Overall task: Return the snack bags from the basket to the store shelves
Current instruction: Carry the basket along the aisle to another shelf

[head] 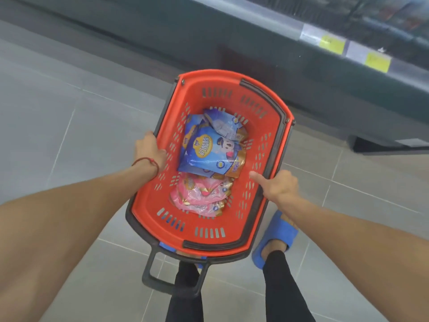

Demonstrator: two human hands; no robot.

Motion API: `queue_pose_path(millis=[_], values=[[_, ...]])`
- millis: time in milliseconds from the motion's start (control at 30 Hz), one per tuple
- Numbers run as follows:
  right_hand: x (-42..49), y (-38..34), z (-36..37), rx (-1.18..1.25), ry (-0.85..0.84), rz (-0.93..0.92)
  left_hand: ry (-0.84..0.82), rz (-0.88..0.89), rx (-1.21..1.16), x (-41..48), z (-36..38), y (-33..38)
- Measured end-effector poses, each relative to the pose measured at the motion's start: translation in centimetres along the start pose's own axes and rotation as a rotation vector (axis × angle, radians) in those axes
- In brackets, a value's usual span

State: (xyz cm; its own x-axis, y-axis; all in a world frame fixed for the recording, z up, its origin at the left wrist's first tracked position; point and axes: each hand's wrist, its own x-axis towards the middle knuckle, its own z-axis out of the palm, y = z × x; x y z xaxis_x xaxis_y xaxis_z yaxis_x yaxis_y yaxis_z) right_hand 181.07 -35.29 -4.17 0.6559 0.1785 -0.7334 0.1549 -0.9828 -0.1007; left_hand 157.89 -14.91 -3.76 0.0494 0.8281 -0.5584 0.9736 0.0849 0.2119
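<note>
The left hand (149,151) grips the basket (144,205) rim. The right hand (282,187) clasps the opposite rim, thumb out. Snack bags (209,152) lie between them.

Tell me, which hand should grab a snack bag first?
Probably the right hand: its thumb points into the basket near the blue bags, and the shelf is on that side. The left hand grips the rim.

There is one red basket (148,212). It holds blue snack bags (209,154), three as far as can be counted, because they overlap each other. There are also pink snack bags (199,194), two of them. The shelf (267,24) carries two yellow price labels (332,44). One blue slipper (278,233) is in plain view, and one red wrist string (148,161).
</note>
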Motion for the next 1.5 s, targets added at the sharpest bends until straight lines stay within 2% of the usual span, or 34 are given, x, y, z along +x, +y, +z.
queue_pose_path(millis=[133, 300, 467, 767, 933, 1100, 1200, 1400, 1500], values=[[-0.2, 0.5, -0.3, 0.069, 0.021, -0.064, -0.004, 0.064, 0.036, 0.7, -0.4, 0.0], [-0.3, 0.9, -0.7, 0.125, -0.080, -0.115, 0.007, 0.068, 0.048, 1.1, -0.9, 0.9], [-0.6, 1.1, -1.2, 0.138, -0.134, -0.106, -0.049, 0.048, 0.072, -0.5, -1.0, 2.0], [1.3, 0.8, -3.1, 0.140, -0.064, -0.156, -0.103, -0.001, 0.044, -3.1, -0.4, 2.8], [1.4, 0.6, -4.1, 0.218, -0.155, -0.091, -0.146, 0.037, -0.001, -4.0, 0.1, 2.7], [0.4, 0.1, -5.3, 0.116, -0.210, -0.117, -0.159, 0.050, 0.000, -6.9, 1.0, 3.0], [-0.6, 0.3, -6.2, 0.036, -0.248, -0.164, -0.173, -0.036, -0.002, -10.0, 1.6, 2.9], [-2.9, -0.1, -6.7, -0.188, -0.350, -0.235, -0.158, -0.412, -0.073, -15.7, 3.8, 2.2], [-3.7, -0.5, -5.4, -0.288, -0.352, -0.245, -0.176, -0.539, -0.099, -17.7, 5.8, 1.1]])
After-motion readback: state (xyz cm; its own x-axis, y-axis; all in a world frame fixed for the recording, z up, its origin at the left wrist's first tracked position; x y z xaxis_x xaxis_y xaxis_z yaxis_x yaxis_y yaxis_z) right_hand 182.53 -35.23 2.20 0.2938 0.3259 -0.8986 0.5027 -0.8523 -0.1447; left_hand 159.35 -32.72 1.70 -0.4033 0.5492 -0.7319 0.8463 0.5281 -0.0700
